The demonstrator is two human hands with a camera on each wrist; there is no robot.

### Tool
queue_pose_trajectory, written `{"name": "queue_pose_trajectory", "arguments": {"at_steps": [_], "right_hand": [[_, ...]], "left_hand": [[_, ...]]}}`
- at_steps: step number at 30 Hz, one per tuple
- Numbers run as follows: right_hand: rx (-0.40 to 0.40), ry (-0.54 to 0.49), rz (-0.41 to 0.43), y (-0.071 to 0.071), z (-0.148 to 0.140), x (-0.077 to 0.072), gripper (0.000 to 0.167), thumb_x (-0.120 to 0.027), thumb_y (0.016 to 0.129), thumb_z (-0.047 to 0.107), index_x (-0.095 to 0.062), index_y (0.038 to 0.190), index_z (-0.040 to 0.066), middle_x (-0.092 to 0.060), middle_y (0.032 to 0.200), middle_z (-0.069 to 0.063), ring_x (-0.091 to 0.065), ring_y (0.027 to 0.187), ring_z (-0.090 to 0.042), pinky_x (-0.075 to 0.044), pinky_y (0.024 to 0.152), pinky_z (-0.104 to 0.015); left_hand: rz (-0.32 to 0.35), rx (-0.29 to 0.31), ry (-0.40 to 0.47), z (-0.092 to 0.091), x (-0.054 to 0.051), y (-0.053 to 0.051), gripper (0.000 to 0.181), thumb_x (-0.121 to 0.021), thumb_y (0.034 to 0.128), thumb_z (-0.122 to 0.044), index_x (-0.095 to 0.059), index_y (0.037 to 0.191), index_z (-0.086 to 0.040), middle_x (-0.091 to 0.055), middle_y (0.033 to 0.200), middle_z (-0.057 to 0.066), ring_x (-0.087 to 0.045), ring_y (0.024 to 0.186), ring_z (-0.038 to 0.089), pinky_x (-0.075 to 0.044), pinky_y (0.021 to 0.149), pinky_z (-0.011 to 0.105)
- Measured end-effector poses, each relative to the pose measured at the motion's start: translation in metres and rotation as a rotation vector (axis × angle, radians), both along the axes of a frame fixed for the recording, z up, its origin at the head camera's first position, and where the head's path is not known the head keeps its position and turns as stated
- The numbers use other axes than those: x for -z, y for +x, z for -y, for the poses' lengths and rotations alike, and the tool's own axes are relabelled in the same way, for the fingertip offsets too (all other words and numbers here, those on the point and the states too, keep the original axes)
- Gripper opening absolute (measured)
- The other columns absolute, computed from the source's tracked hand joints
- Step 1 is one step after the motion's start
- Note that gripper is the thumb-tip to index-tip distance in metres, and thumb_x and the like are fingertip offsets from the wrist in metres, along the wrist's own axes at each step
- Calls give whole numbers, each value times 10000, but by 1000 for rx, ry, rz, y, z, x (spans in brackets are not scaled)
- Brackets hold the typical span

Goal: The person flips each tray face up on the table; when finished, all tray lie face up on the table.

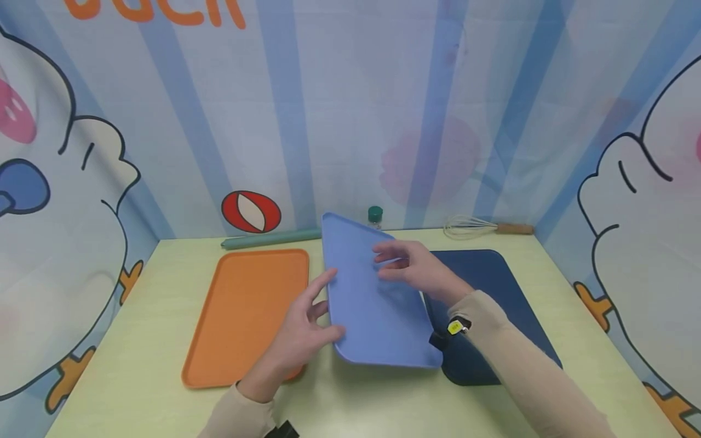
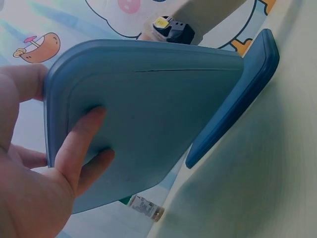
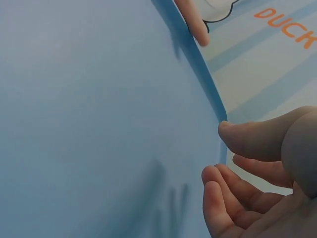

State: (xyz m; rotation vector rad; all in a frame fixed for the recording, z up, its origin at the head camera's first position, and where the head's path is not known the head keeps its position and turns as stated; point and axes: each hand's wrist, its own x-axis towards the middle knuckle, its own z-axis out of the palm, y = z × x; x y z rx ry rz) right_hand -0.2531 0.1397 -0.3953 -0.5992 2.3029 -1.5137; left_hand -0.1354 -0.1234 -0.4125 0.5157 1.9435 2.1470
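A light blue tray (image 1: 378, 310) is tilted up off the table, its left side raised and its lower right corner overlapping the dark blue tray (image 1: 495, 316). My left hand (image 1: 303, 328) grips the left rim; in the left wrist view, two fingers lie against the underside of the tray (image 2: 153, 109). Over the upper face, my right hand (image 1: 418, 271) hovers with loosely bent fingers and holds nothing. The right wrist view shows the right hand (image 3: 262, 183) near the tray's edge, where contact is hard to judge.
An orange tray (image 1: 246, 316) lies flat on the left. Along the back wall are a long teal stick-like thing (image 1: 274, 239), a small jar with a green lid (image 1: 375, 214) and a whisk (image 1: 512, 229) with a wooden handle. A printed cloth (image 1: 350, 121) hangs behind the table.
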Motion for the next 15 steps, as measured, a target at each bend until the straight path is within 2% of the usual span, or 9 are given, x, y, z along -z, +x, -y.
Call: {"name": "queue_pose_trajectory", "arguments": {"at_steps": [5, 9, 15], "right_hand": [[40, 22, 7, -1, -17, 10, 568, -735, 987, 103, -536, 1514, 25, -637, 1412, -192, -610, 1307, -375, -515, 1071, -498], [67, 48, -7, 0, -29, 16, 569, -729, 992, 100, -524, 1515, 12, -631, 1408, -212, -608, 1298, -387, -524, 1055, -505], [114, 129, -43, -1, -43, 29, 585, -738, 987, 108, -510, 1512, -15, -598, 1437, -260, -598, 1298, -430, -504, 1066, -559]], "left_hand": [[-41, -8, 11, 5, 2, -1, 946, -655, 879, 128, -194, 1677, -85, -144, 1733, 122, -418, 1473, 473, -583, 939, 481], [-92, 0, 34, 10, 7, -4, 936, -651, 877, 131, -181, 1670, -33, -142, 1728, 177, -405, 1463, 517, -579, 958, 430], [-118, 10, 92, 17, 12, -5, 935, -645, 866, 142, -156, 1655, 30, -139, 1714, 233, -380, 1450, 561, -571, 963, 376]]}}
